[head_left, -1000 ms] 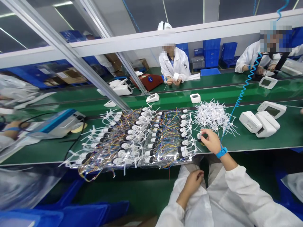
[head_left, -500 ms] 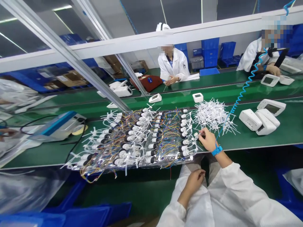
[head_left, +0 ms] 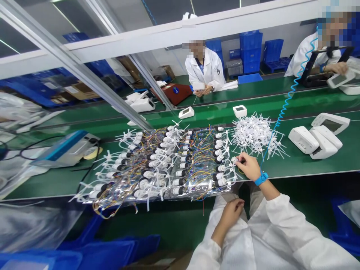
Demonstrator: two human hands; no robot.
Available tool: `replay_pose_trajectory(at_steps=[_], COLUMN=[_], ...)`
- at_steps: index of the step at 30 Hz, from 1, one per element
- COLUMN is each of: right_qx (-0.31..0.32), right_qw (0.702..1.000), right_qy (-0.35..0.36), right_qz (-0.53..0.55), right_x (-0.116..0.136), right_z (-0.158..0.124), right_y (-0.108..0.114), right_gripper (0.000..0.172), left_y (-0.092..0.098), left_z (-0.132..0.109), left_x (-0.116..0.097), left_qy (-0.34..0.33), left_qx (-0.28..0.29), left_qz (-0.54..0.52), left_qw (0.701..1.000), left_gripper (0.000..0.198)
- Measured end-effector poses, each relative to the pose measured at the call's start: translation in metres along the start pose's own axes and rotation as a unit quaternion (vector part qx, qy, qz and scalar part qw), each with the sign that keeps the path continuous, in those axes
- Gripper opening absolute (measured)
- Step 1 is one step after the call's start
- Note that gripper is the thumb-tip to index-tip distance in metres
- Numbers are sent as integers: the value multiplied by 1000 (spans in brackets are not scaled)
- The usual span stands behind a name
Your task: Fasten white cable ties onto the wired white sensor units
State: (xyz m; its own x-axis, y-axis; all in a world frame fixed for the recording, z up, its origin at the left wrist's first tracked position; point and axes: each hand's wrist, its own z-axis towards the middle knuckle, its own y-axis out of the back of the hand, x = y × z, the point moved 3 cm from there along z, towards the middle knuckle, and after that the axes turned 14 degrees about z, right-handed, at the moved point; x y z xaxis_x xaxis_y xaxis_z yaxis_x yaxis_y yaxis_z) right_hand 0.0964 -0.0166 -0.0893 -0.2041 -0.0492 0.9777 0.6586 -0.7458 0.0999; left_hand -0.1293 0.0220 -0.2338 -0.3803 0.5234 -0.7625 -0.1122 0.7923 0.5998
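Note:
My right hand (head_left: 248,167) is at the bench's near edge with thumb and fingers pinched on a small white round part (head_left: 234,160); its exact kind is too small to make out. A thin yellow wire shows just below the fingers. Left of it lie rows of small white cylindrical motors with black ends (head_left: 221,182), fitted with white cable ties and coloured wires, on clear plastic bags (head_left: 197,185). My left hand (head_left: 231,214) rests on my lap, fingers curled together, holding nothing that shows. A blue wrist strap (head_left: 261,179) circles my right wrist.
A heap of white cable ties (head_left: 251,133) lies beyond my right hand. White monitor housings (head_left: 323,142) stand to the right. A blue coiled cord (head_left: 289,95) hangs down to my wrist strap. A blue-and-grey device (head_left: 66,150) is at left. Two co-workers sit across the green conveyor (head_left: 213,108).
My view has shifted slightly. My right hand keeps its pinch near the motors, and my left stays on my lap. Across the bench, a co-worker at right has lifted a white monitor.

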Motion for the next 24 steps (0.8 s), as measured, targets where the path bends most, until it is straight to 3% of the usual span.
replay_pose_trajectory(at_steps=[4, 7, 11, 13, 17, 21, 24], right_qx=[-67, -109, -98, -93, -41, 49, 117], right_qw=[997, 993, 995, 995, 999, 995, 985], right_qy=[4, 21, 29, 14, 11, 62, 67], right_qz=[38, 36, 24, 26, 5, -57, -110], right_x=[8, 11, 7, 6, 15, 26, 20], right_z=[-21, -37, -46, -46, -42, -33, -26], right_y=[17, 25, 24, 25, 27, 19, 7], right_gripper=[17, 11, 8, 6, 9, 21, 31], left_y=[6, 9, 17, 20, 17, 11, 7], left_z=[-7, -5, 20, 33, 38, 28, 20], left_x=[-18, -48, -89, -99, -94, -82, -80], left_qy=[-14, -37, -23, 0, 56, 77, 85], left_qx=[17, 23, -75, -90, -50, -37, -35], left_qz=[-53, -115, -232, -289, -381, -392, -400], left_qw=[998, 992, 970, 953, 922, 916, 912], left_gripper=[32, 30, 35, 40, 57, 60, 59])
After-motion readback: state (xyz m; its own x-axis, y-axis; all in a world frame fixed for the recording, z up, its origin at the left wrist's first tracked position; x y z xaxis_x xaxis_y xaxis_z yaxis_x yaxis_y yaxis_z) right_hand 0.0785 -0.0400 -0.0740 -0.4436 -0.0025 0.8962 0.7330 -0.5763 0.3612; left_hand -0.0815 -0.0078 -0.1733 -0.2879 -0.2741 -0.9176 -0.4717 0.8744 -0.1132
